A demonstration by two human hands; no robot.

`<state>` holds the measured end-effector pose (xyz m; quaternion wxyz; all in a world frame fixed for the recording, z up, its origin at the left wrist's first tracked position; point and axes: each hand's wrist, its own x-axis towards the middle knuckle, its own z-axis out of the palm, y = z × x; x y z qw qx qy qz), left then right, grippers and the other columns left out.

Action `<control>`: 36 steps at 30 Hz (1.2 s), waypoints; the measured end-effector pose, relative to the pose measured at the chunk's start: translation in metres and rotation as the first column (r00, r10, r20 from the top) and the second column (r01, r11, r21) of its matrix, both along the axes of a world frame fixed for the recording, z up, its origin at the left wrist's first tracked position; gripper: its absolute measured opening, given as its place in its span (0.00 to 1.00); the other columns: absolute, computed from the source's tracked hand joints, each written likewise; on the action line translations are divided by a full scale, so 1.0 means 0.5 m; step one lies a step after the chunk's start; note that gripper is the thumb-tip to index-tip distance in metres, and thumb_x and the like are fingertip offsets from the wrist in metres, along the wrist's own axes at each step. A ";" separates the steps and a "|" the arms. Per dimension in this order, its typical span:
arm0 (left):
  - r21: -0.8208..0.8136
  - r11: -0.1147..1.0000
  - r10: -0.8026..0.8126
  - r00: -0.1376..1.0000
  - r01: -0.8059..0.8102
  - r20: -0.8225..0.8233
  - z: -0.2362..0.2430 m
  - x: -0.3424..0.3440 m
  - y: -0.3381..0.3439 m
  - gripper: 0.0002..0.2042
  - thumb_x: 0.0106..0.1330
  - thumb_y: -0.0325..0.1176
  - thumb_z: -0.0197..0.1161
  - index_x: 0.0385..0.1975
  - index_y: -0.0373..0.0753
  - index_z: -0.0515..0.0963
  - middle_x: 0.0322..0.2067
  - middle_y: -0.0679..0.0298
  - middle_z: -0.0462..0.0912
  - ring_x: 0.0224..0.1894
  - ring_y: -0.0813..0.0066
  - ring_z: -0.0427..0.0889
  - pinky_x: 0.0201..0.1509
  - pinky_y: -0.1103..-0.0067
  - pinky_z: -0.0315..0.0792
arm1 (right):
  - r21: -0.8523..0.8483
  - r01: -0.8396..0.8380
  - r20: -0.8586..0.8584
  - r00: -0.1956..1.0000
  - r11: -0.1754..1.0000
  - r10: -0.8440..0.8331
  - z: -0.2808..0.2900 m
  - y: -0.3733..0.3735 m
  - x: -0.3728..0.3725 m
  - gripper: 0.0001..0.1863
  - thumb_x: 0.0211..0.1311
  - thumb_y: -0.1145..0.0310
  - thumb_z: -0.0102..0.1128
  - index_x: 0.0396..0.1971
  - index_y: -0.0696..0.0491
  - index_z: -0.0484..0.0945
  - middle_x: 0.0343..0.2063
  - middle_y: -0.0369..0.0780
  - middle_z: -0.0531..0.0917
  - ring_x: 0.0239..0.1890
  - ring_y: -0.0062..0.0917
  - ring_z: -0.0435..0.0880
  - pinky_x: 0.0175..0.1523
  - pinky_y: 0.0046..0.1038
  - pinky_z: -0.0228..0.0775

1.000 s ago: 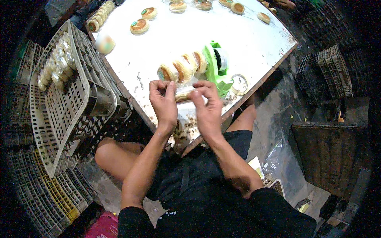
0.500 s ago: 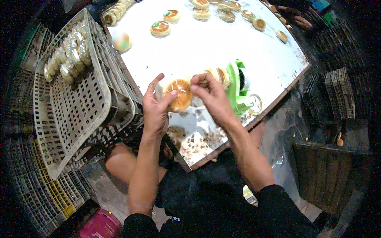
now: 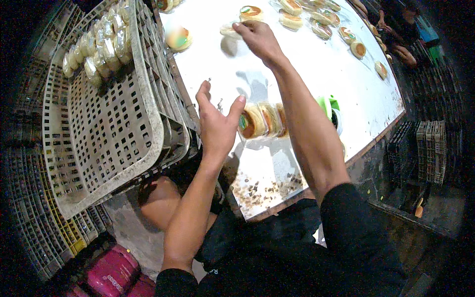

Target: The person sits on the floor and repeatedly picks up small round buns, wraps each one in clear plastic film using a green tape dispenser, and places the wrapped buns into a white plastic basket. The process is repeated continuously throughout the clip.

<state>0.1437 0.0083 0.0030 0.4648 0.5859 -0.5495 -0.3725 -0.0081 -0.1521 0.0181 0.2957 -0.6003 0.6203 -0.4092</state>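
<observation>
On the white table (image 3: 297, 74), left hand (image 3: 215, 123) spread steadies the wrapped bun row (image 3: 262, 120); right hand (image 3: 257, 39) pinches a far bun (image 3: 230, 30).

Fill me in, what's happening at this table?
A person sits at a white table handling wrapped round buns. The right hand reaches far across and touches a single wrapped bun. The left hand rests open, thumb against a short row of wrapped buns standing on edge near a green tape dispenser. More buns lie scattered at the far side, and a plastic crate on the left holds packed ones along its far end.
</observation>
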 end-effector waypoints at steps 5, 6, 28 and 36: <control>-0.182 0.983 0.051 0.966 -0.004 0.253 0.029 -0.021 0.005 0.36 0.58 0.34 0.70 0.65 0.30 0.62 0.59 0.42 0.71 0.62 0.48 0.71 0.66 0.65 0.65 | -0.496 -0.085 -0.322 0.942 0.864 -0.092 0.175 0.326 0.053 0.19 0.61 0.61 0.64 0.43 0.63 0.82 0.39 0.48 0.84 0.50 0.37 0.79 0.62 0.37 0.63; -0.113 0.993 -0.037 0.999 0.040 0.029 0.049 -0.033 0.018 0.30 0.59 0.32 0.70 0.60 0.30 0.67 0.53 0.43 0.76 0.56 0.50 0.76 0.62 0.66 0.69 | -0.627 0.001 -0.280 0.933 0.779 -0.226 0.166 0.387 0.054 0.22 0.59 0.63 0.64 0.49 0.62 0.77 0.47 0.50 0.80 0.55 0.39 0.75 0.64 0.37 0.61; -0.062 0.913 -0.398 0.847 0.404 -0.353 0.134 -0.105 0.265 0.12 0.70 0.37 0.63 0.37 0.32 0.76 0.32 0.62 0.79 0.34 0.78 0.74 0.42 0.79 0.72 | -0.210 0.336 0.740 0.669 0.918 -0.076 0.151 0.714 -0.072 0.08 0.75 0.65 0.50 0.40 0.55 0.71 0.33 0.40 0.82 0.38 0.24 0.83 0.47 0.29 0.78; -0.143 0.924 -0.374 0.917 0.356 -0.139 0.184 -0.126 0.301 0.11 0.66 0.31 0.67 0.42 0.31 0.80 0.35 0.58 0.85 0.38 0.76 0.82 0.44 0.77 0.76 | -0.182 0.348 0.609 0.774 0.920 -0.172 0.169 0.689 -0.056 0.10 0.73 0.67 0.53 0.46 0.56 0.76 0.42 0.44 0.85 0.44 0.27 0.84 0.51 0.28 0.75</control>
